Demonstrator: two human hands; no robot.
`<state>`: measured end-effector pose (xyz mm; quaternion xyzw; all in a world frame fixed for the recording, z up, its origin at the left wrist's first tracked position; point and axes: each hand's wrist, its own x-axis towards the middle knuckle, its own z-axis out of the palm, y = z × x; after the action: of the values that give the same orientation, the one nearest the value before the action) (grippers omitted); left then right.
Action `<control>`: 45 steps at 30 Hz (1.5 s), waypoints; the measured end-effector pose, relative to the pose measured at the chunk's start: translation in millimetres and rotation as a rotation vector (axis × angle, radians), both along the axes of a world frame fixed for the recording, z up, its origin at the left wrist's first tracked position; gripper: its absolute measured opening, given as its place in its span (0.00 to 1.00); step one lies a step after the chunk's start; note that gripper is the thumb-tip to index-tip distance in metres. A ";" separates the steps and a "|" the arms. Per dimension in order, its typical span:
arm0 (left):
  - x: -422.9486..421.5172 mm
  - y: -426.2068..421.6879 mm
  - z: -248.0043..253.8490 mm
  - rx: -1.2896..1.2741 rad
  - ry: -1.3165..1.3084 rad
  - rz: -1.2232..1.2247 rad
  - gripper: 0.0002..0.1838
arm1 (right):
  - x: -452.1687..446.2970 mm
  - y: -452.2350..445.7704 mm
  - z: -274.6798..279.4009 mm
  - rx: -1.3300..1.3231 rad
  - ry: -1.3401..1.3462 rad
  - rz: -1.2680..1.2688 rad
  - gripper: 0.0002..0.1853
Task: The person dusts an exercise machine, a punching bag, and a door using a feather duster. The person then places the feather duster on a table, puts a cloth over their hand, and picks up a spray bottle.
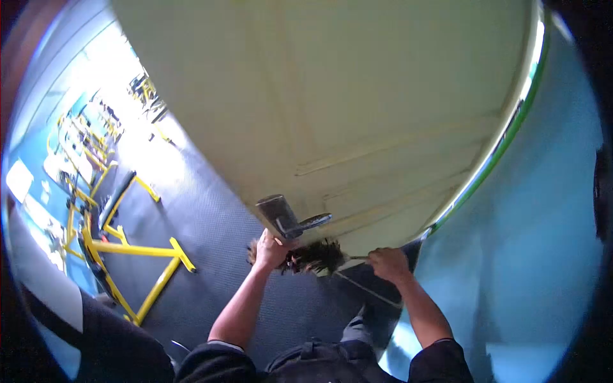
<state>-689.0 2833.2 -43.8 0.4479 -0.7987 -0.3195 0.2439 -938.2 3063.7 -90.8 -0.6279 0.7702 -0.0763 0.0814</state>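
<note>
My right hand [389, 263] is closed around the thin handle of a feather duster [322, 256], whose brown feathers point left. My left hand [271, 250] is closed at the feathers' left end, just below a dark grey cylindrical fitting [276, 212] with a flat, lever-like piece [314, 223]. Whether its fingers grip the fitting or the feathers cannot be made out. Behind both hands rises a large beige panel [383, 96] with brownish streaks on its lower part; the duster is close to its bottom end.
Yellow-framed gym equipment [140, 251] stands to the left on a dark textured floor [211, 191]. A light blue wall [511, 242] lies to the right, beside a green edge strip [501, 147]. Bright light comes from the upper left.
</note>
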 end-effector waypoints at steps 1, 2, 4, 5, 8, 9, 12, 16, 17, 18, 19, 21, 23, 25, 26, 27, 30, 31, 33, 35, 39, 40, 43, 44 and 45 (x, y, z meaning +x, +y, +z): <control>2.8 -2.1 6.1 -0.050 -0.016 -0.046 0.28 | -14.6 4.5 17.0 -0.091 0.049 0.022 0.10; 6.3 -4.4 9.7 -0.100 -0.036 -0.089 0.30 | -27.5 7.3 31.7 -0.182 0.093 0.051 0.09; 15.7 -9.0 4.8 0.121 0.014 -0.081 0.33 | -42.6 11.7 45.0 -0.127 0.181 0.116 0.07; 7.1 -6.2 6.0 0.098 -0.041 -0.100 0.34 | -58.3 11.1 45.0 -0.083 0.241 0.148 0.06; 12.1 -16.5 -1.0 0.094 -0.053 -0.110 0.37 | -67.2 4.4 66.8 -0.271 0.189 0.161 0.06; 16.0 -12.4 10.1 0.005 -0.130 -0.088 0.38 | -66.1 2.4 70.3 -0.263 0.202 0.186 0.06; 20.8 5.0 38.2 -0.005 -0.204 0.019 0.39 | -71.3 -1.6 75.5 -0.289 0.187 0.189 0.05; 61.9 10.5 43.5 -0.298 -0.206 0.202 0.36 | -53.3 -7.3 100.5 -0.247 0.335 0.279 0.02; 76.5 13.5 48.6 -0.239 -0.017 0.334 0.35 | -44.1 -3.5 118.0 -0.358 0.282 0.282 0.04; 88.0 14.5 49.7 -0.180 0.173 0.461 0.34 | -38.9 -1.3 130.2 -0.469 0.225 0.282 0.06; 94.5 9.2 39.3 -0.184 0.185 0.470 0.34 | -50.3 1.8 139.1 -0.624 0.330 0.295 0.08; 103.7 1.7 8.4 0.036 0.687 0.541 0.32 | -77.5 2.9 160.4 -0.698 0.362 0.180 0.09; 93.7 13.1 9.7 0.148 0.681 0.447 0.31 | -77.1 0.8 173.9 -0.784 0.396 0.062 0.09; 85.0 14.9 9.4 0.186 0.562 0.270 0.32 | -63.8 0.7 188.4 -0.675 0.399 0.278 0.09; 80.7 10.3 4.8 0.101 0.472 0.202 0.32 | -54.3 0.4 199.6 -0.706 0.434 0.277 0.09; 79.1 12.4 13.6 0.047 0.476 0.124 0.34 | -44.9 -0.1 214.7 -0.731 0.524 0.272 0.08; 61.4 12.2 17.8 0.027 0.340 0.035 0.38 | -33.3 -2.1 254.2 -0.857 0.602 0.214 0.07; 54.0 10.3 21.4 0.073 0.300 -0.011 0.41 | -32.0 -4.4 267.2 -1.048 0.539 0.131 0.07; 22.9 6.2 28.3 -0.038 0.292 -0.048 0.42 | -39.2 0.1 287.5 -1.229 0.472 0.040 0.07; 10.9 12.2 40.7 -0.122 0.292 -0.095 0.42 | -28.7 8.0 302.3 -1.045 0.445 0.153 0.07; -18.3 9.9 26.8 -0.001 0.248 -0.162 0.37 | -12.2 39.0 270.3 -0.717 0.626 0.131 0.06; -18.7 14.7 32.9 0.001 0.251 -0.155 0.37 | -7.8 48.5 252.1 -0.674 0.658 0.078 0.06; -25.3 21.2 33.4 -0.051 0.311 -0.103 0.33 | 9.0 72.8 188.9 -0.904 0.445 0.075 0.08; -24.2 25.1 36.9 -0.042 0.305 -0.110 0.33 | 19.5 81.3 169.7 -0.961 0.385 0.069 0.10; -20.6 29.2 45.7 -0.021 0.327 -0.140 0.31 | 37.8 95.7 152.0 -0.962 0.292 -0.010 0.11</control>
<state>-709.6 2862.4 1.9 0.3304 -0.7810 -0.3959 0.3524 -900.4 3159.4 61.2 -0.5950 0.6540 -0.3345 -0.3261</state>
